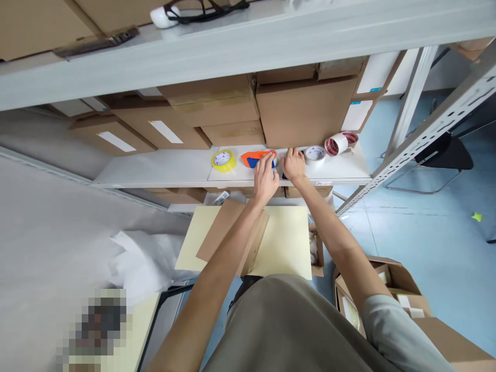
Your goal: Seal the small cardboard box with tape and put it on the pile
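My left hand (265, 180) reaches onto the grey shelf (163, 168), its fingers curled over an orange and blue tape dispenser (252, 159). Part of the dispenser is hidden beneath those fingers. Close by on the right, my right hand (294, 165) is closed with its fingers bent down at the shelf. A bit of something dark shows by it, too covered to name. Right beside this hand lies a roll of white tape (315, 154). A roll of yellow tape (223, 161) lies left of the dispenser.
Cardboard boxes (306, 111) line the shelf's back. More tape rolls (336, 144) sit at its right end. Below, a folded cardboard piece (225, 232) lies on a pale yellow board (284, 243). An upper shelf beam (248, 57) crosses overhead. Open cartons (395, 274) stand on the floor.
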A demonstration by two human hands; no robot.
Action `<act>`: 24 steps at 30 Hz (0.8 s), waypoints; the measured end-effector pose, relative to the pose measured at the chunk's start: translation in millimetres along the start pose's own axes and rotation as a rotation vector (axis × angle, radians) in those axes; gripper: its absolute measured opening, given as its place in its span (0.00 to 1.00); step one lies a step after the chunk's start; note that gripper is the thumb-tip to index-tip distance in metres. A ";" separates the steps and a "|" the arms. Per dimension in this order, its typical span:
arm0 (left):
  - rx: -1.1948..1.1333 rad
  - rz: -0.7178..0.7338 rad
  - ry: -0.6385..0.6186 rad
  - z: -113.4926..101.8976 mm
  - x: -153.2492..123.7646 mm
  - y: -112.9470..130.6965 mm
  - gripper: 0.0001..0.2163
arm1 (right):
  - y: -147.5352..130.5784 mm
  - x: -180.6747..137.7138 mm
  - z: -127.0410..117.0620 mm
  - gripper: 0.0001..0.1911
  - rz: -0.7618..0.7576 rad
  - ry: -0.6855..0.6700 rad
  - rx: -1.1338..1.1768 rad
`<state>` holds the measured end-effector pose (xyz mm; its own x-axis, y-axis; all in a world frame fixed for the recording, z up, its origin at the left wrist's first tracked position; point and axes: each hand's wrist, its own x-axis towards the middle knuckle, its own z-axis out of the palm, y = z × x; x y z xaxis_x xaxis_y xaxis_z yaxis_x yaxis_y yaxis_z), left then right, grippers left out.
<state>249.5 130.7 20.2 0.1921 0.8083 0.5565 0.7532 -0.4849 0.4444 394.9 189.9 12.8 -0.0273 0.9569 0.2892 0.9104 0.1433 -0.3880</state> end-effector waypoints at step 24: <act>0.101 -0.413 -0.535 -24.2 -292.5 -110.7 0.29 | -21.5 -380.3 115.8 0.25 0.403 -0.868 0.402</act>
<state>94.7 -60.1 -174.8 0.1411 0.9868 -0.0793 0.8817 -0.0889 0.4634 337.9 -147.8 -190.2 -0.1846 0.7822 -0.5950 0.7176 -0.3064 -0.6255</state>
